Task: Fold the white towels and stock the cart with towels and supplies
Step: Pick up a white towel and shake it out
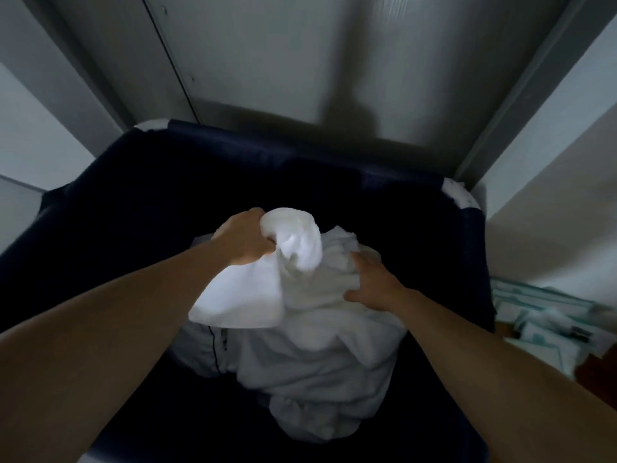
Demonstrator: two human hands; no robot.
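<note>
A dark navy fabric bin (100,202) fills the middle of the head view. Inside it lies a heap of crumpled white towels (320,369). My left hand (243,238) is closed on a bunched white towel (293,248), lifted above the heap, with one end hanging down below my wrist. My right hand (374,282) rests on top of the heap with its fingers spread, pressing the cloth. Whether it grips anything is unclear. The bin's bottom is hidden in darkness.
A grey wall or door panel (267,61) stands right behind the bin. To the right, on the floor, lie teal-and-white packets (547,315). White corner pieces of the bin frame (457,192) show at its far corners.
</note>
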